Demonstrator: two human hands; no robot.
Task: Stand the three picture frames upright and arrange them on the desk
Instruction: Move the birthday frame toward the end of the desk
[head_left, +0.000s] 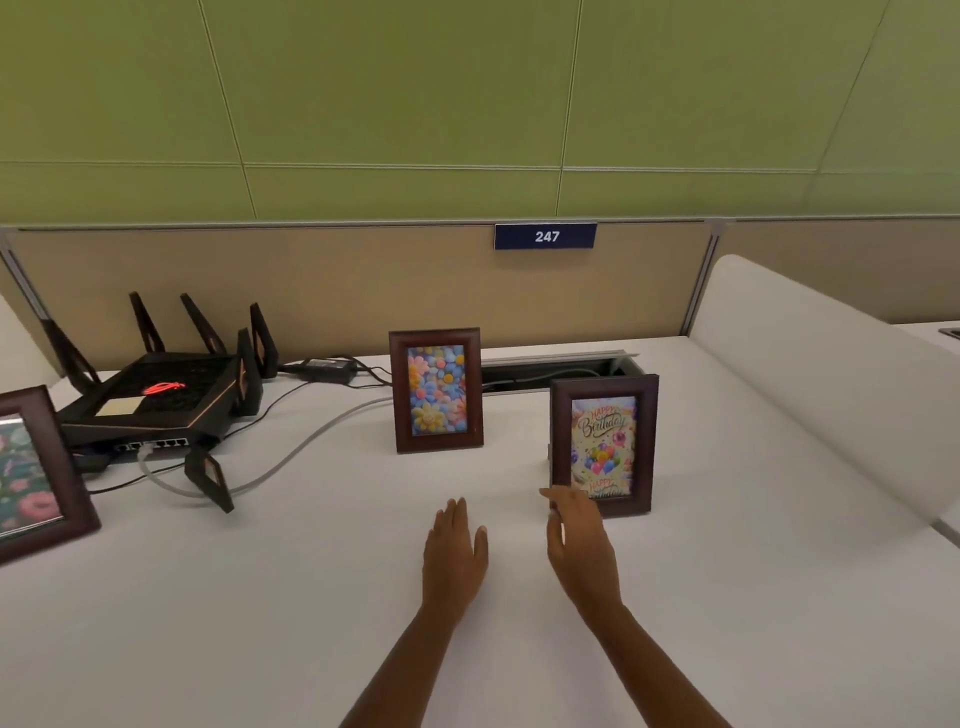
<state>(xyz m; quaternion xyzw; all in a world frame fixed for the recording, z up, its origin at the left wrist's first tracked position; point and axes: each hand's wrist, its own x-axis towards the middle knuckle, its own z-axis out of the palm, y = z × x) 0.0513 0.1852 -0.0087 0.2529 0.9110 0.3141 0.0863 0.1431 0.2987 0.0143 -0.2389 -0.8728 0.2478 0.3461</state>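
Three dark wooden picture frames stand upright on the white desk (311, 597). The frame with colourful flowers (435, 389) stands in the middle near the back. To its right, closer to me, is the "Happy Birthday" balloon frame (602, 441). A third frame with a dark floral picture (31, 473) is at the far left edge, partly cut off. My right hand (579, 540) hovers open just in front of the birthday frame's lower left corner, fingertips close to it; whether they touch it is unclear. My left hand (454, 551) is flat and open over the desk, holding nothing.
A black router with several antennas (156, 395) sits at the back left, with grey and black cables (291, 452) trailing across the desk. An open cable slot (561, 371) lies behind the frames. A beige partition (337, 280) backs the desk; a white divider (831, 395) bounds the right.
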